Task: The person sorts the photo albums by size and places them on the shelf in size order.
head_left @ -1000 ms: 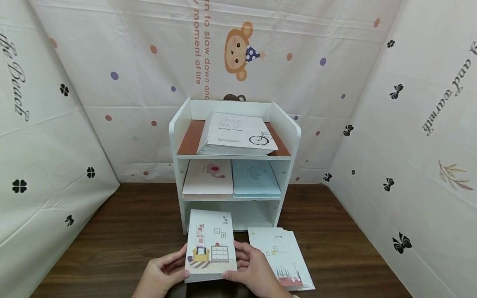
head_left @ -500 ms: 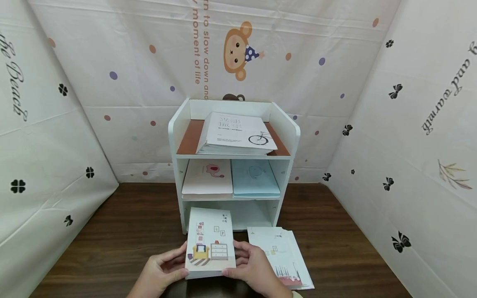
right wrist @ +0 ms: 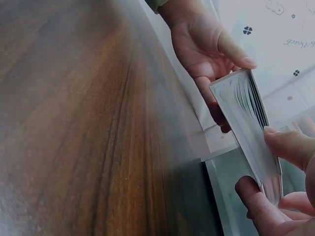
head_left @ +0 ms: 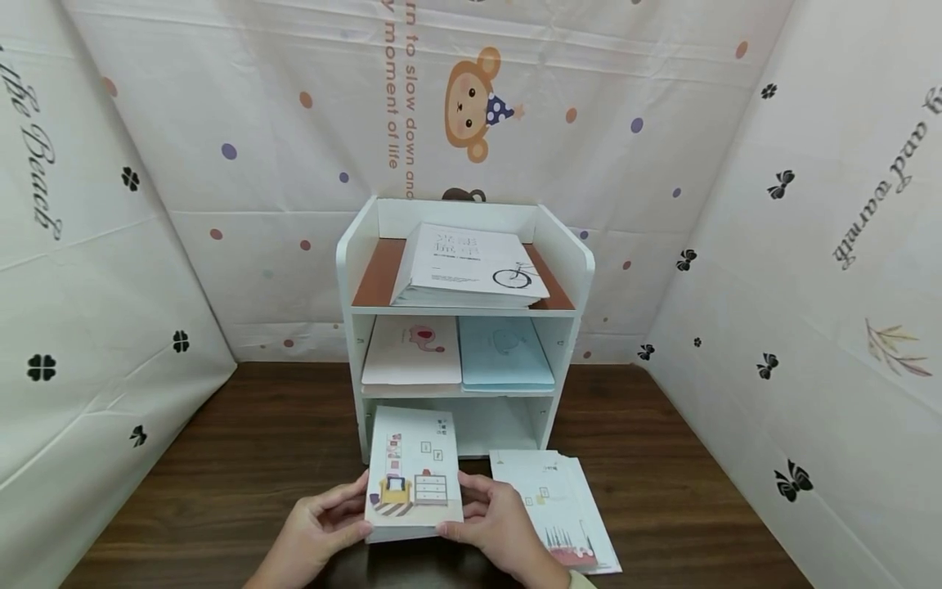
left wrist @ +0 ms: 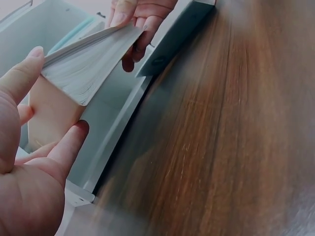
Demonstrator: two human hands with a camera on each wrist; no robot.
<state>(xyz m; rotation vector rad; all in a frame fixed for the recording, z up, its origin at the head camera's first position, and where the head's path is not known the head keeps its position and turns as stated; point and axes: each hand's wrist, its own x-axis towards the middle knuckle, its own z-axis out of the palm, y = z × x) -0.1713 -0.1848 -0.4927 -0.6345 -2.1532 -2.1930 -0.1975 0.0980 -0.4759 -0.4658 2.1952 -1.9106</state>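
Note:
Between both hands is a thick white book (head_left: 414, 474), its cover printed with a yellow chair and a chest of drawers. My left hand (head_left: 312, 528) grips its left side, thumb near the lower corner. On the opposite side my right hand (head_left: 504, 523) holds it the same way. The book's far end overlaps the bottom compartment of a white shelf unit (head_left: 545, 442). In the left wrist view the page block (left wrist: 88, 64) and a peach-coloured side show, with fingers under the book. The right wrist view shows its page edges (right wrist: 246, 123) facing the camera.
White books (head_left: 545, 507) with a printed cover lie on the brown table (head_left: 684, 507) at the right. The middle shelf bears pink books (head_left: 412, 352) and blue books (head_left: 505, 352). Books with a bicycle cover (head_left: 471, 262) sit on top. Printed cloth (head_left: 257, 188) surrounds the table.
The book has moved slightly forward toward the bottom compartment, with both hands keeping hold of its sides. The other books have stayed put.

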